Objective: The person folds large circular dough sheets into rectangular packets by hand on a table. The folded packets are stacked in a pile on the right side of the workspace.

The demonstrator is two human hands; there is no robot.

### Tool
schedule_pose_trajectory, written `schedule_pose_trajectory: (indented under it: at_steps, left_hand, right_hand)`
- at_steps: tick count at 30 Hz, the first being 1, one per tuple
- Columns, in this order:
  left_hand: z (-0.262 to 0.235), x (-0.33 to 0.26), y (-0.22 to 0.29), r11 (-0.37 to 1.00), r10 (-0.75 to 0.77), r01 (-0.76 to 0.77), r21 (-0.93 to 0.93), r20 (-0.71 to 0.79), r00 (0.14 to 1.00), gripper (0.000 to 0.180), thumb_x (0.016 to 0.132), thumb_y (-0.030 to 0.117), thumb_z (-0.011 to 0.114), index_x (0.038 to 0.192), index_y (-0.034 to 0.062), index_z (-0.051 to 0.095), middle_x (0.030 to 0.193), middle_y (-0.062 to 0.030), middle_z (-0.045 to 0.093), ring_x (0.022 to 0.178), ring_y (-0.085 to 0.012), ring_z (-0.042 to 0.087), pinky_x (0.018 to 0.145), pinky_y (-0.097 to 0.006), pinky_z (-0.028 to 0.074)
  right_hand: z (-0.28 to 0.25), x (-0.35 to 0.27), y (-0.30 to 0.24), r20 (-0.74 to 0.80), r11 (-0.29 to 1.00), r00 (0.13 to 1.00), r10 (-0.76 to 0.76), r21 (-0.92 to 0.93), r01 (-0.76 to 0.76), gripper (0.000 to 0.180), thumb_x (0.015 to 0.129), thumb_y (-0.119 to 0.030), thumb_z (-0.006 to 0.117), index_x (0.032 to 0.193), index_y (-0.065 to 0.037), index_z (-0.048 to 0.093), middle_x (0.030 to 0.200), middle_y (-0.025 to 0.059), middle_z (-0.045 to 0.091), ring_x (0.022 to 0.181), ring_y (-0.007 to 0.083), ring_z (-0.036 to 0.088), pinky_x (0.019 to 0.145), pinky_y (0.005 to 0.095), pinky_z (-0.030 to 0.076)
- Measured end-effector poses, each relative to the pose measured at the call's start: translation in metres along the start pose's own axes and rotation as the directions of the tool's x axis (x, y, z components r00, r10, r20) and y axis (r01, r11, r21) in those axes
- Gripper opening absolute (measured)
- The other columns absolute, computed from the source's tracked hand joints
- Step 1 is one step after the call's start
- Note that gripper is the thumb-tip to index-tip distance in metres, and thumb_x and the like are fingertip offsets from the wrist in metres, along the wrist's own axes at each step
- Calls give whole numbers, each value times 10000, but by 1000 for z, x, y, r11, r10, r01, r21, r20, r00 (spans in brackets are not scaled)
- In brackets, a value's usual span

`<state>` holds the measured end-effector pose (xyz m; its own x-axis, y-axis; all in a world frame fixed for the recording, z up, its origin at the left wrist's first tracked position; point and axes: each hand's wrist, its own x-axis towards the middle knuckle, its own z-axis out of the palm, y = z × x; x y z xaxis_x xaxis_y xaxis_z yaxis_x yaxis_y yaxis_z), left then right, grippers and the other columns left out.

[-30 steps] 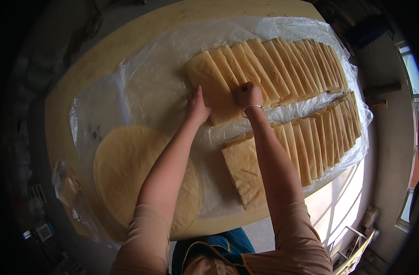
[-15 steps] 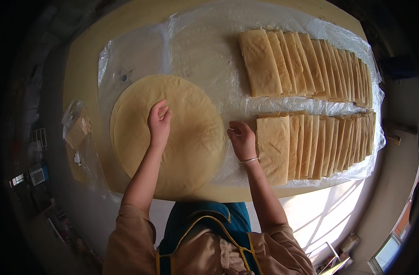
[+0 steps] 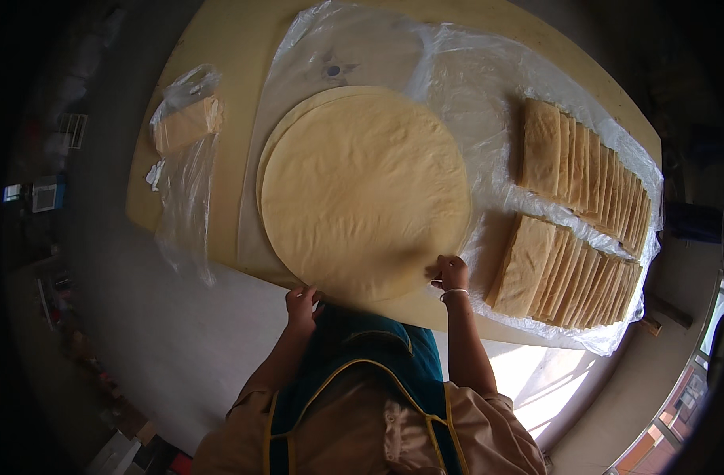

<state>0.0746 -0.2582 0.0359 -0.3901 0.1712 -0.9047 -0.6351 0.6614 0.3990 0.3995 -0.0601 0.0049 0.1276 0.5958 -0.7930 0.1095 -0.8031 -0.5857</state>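
A matte tan fabric shirt (image 3: 342, 419) has loose sleeves (image 3: 488, 408) that leave the forearms bare, and a crumpled vertical front strip (image 3: 392, 431) whose finer details are too small to tell. Over it is a dark teal cloth apron (image 3: 358, 328), its curved upper edge and narrow straps (image 3: 443, 443) trimmed in thin yellow piping (image 3: 362, 362). A slim, silver-coloured bracelet (image 3: 454, 290) circles the wrist of the bare right hand (image 3: 454, 273); the left hand (image 3: 302, 304) is bare.
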Motion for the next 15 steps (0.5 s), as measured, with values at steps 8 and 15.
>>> schedule_pose_trajectory:
  at_steps: [8,15]
  left_hand:
    - [-4,4,43,982,158,-144,-120,117,981,200,962,194,684,1136,133,606,931,-46,670,692,-172,669,570,-331,568]
    - [-32,44,75,990,105,-87,-111,165,981,321,932,161,648,1241,132,565,921,-76,684,621,-187,652,498,-308,536]
  right_hand:
    - [33,-57,47,-51,943,988,149,307,-127,339,978,-247,694,1173,10,589,959,164,678,731,286,696,613,425,599]
    - [50,-117,29,638,-65,571,-517,-694,717,790,838,-308,808,1537,-185,461,1606,107,449,1505,311,381,1236,565,251]
